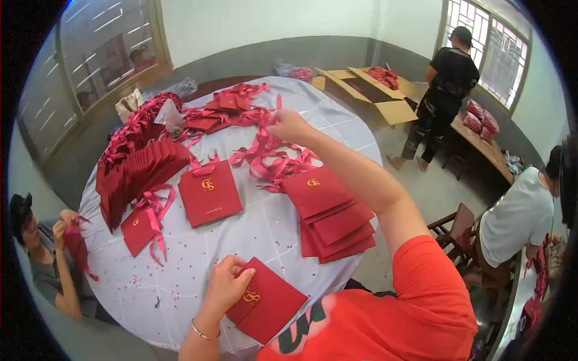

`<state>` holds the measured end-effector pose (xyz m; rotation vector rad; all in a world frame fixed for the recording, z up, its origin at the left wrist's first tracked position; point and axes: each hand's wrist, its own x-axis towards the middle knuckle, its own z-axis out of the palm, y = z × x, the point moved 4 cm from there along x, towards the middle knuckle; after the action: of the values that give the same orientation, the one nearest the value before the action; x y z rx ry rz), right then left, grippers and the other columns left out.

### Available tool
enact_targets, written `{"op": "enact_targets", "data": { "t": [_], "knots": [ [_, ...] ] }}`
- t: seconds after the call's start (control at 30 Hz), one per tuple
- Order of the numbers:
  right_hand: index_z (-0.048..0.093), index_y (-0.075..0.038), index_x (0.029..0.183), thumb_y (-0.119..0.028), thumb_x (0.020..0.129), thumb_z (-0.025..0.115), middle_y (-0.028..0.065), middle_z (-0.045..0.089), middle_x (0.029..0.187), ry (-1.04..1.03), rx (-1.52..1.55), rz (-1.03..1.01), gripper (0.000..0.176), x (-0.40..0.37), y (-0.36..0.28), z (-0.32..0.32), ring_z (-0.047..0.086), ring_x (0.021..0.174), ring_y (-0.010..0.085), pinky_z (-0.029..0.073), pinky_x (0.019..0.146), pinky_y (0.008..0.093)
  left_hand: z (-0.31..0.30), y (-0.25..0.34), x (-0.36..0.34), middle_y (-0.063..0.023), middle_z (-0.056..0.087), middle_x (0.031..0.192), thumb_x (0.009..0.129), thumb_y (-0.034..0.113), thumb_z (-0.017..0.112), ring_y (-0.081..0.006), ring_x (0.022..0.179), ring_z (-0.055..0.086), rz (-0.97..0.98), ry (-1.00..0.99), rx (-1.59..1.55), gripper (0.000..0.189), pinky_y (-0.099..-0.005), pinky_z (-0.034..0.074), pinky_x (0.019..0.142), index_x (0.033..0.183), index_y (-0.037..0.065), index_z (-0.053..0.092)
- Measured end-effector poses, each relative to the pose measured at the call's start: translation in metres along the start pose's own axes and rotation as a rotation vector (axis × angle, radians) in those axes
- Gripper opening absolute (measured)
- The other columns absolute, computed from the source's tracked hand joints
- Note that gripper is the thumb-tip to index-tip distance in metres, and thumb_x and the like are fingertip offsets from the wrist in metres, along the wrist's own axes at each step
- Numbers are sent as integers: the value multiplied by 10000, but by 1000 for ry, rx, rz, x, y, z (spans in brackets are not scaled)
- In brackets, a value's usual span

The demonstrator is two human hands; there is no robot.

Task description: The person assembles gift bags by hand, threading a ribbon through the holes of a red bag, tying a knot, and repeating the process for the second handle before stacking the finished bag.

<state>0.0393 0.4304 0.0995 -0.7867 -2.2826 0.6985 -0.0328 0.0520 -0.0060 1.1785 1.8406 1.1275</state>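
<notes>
A flat red bag (265, 304) is pinched by the left hand (226, 286) at the near edge of the white surface (198, 259). The right hand (290, 126) is stretched out onto the pile of red ribbons (271, 159); whether its grip is closed cannot be told. A stack of red bags (334, 216) is seen between the two hands

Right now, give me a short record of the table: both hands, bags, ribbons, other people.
left hand: holds a flat red bag at the near table edge
right hand: stretched out to the ribbon pile; grip unclear
bag stack: fanned, beside the right forearm
single bag: flat, mid-table, ribbon handle on
bag row: far left, tightly packed
table: round, white cloth
seated person: left, holding ribbon
standing person: by open boxes
</notes>
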Motion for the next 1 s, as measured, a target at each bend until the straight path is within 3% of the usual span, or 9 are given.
{"op": "enact_targets", "data": {
  "t": [0.03, 0.07, 0.13, 0.27, 0.4, 0.5, 0.53, 0.73, 1.0],
  "knots": [
    [698, -3, 884, -194, 737, 706, 104, 674, 723, 80, 124, -39, 242, -5, -16, -13, 629, 626, 175, 512, 604, 341, -1, 2, -1, -105, 686, 755, 818, 89, 710, -123, 680, 638, 19, 23, 30, 199, -266, 497, 587, 938, -23, 598],
    [683, -14, 963, -116, 783, 677, 59, 669, 785, -23, 437, 85, 208, -14, -24, -19, 609, 644, 132, 494, 572, 291, -2, 3, -1, -99, 683, 753, 819, 85, 708, -119, 676, 632, 40, 45, 61, 204, -263, 491, 583, 950, -22, 594],
    [690, -21, 949, -58, 808, 645, 49, 671, 784, -59, 710, 78, 153, -34, -41, -24, 596, 650, 94, 470, 551, 246, -2, 0, 0, -90, 680, 750, 822, 73, 701, -111, 673, 625, 44, 33, 43, 200, -253, 483, 578, 960, -20, 591],
    [701, -10, 955, 21, 752, 677, 49, 690, 815, -332, 854, 30, 207, -79, -47, 8, 623, 692, 105, 509, 604, 257, 2, 1, -1, -63, 671, 746, 834, 36, 675, -85, 665, 604, 5, 16, -99, 169, -223, 458, 566, 968, -14, 585],
    [691, -22, 949, 0, 740, 730, 29, 677, 848, -503, 784, -11, 214, -152, -74, 42, 627, 773, 103, 516, 679, 267, 5, 10, -2, -44, 672, 762, 845, 15, 653, -73, 687, 606, 51, -43, -140, 226, -211, 479, 607, 1061, -26, 601],
    [664, -6, 942, -6, 749, 726, 41, 653, 887, -426, 726, -242, 203, -198, -90, 77, 632, 797, 107, 527, 691, 259, 9, 10, -3, -41, 676, 784, 843, 19, 660, -66, 711, 604, 71, -63, -250, 232, -210, 483, 632, 1068, -25, 623],
    [659, -6, 937, -6, 764, 712, 43, 651, 887, -476, 707, -136, 180, -208, -93, 85, 632, 807, 109, 527, 693, 262, 8, 11, -4, -37, 674, 785, 843, 21, 663, -62, 714, 600, 96, -47, -252, 209, -209, 480, 632, 1045, -25, 634],
    [645, 8, 922, 4, 804, 676, 53, 651, 882, -467, 873, -76, 122, -229, -102, 104, 629, 828, 112, 515, 722, 250, 6, 2, 0, 3, 652, 769, 837, 20, 671, -50, 694, 581, 118, -1, -147, 144, -204, 463, 625, 972, -29, 665],
    [644, 12, 863, -22, 787, 685, 51, 666, 808, -280, 877, -80, 93, -223, -97, 88, 618, 760, 96, 514, 689, 254, 4, -8, -1, -33, 662, 763, 828, -4, 655, -69, 665, 591, 81, 77, -328, 110, -215, 475, 609, 935, -28, 661]
  ]
}}
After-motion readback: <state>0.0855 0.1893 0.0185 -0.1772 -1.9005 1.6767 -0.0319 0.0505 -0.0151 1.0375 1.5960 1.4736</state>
